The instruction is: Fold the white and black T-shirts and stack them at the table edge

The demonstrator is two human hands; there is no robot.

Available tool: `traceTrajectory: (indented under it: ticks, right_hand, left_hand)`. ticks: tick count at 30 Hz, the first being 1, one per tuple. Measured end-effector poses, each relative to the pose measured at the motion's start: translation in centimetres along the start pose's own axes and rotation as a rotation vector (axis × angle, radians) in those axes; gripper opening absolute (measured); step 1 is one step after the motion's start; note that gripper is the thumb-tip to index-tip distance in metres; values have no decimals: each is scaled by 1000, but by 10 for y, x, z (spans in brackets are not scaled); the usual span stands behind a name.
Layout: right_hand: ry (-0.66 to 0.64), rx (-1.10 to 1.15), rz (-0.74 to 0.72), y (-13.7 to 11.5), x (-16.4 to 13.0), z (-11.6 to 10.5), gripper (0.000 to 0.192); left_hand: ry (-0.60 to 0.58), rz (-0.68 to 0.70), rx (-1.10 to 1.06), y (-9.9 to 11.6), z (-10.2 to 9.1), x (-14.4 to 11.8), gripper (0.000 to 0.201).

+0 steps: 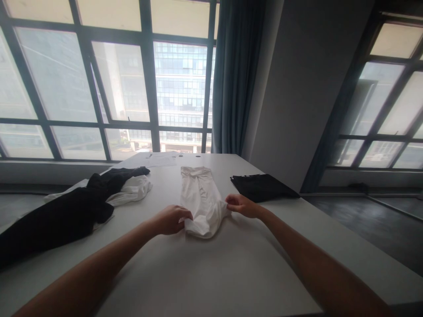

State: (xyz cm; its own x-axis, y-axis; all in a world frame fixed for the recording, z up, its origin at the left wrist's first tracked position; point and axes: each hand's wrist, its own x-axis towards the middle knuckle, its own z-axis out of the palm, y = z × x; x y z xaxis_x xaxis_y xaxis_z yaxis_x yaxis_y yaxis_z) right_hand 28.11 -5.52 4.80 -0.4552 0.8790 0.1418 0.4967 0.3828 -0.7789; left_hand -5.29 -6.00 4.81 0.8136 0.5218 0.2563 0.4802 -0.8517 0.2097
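A white garment [200,198], perhaps a shirt, lies lengthwise on the white table [205,268], folded into a narrow strip. Its far end is flat, while the near end is rounded and bunched. My left hand [172,219] pinches the near left edge of the cloth between thumb and fingers. On the opposite side, my right hand [243,205] grips a raised corner at the near right edge. Both hands touch the same garment.
To the left lies a loose heap of black clothing [66,211] with white cloth [132,189] beside it. A folded black garment [264,187] rests at the right edge. Papers [161,159] lie at the far end, before windows and a curtain [233,79].
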Motion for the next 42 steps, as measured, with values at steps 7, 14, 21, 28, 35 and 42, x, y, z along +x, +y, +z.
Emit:
traceTrajectory:
  ticks: [7,14,21,28,35,42]
  right_hand:
    - [-198,-184,58,-11,-2,5,46]
    - [-43,98,22,-8,-1,1,51]
    - [-14,461,-31,-29,-12,-14,56]
    - [313,401,-59,-20,11,-4,53]
    - [412,426,-68,-12,43,-7,50]
    - [318,663,-7,-16,73,-12,51]
  left_hand:
    - [-15,22,74,9,2,2,29]
    - [51,14,-95,10,-5,1,26]
    - [164,10,-575,21,-21,1,49]
    - [463,-272,-830,-6,-6,13,59]
    - [615,-453,-1110,-20,-1,24,53]
    - [556,-396,-1510,-24,-18,50,23]
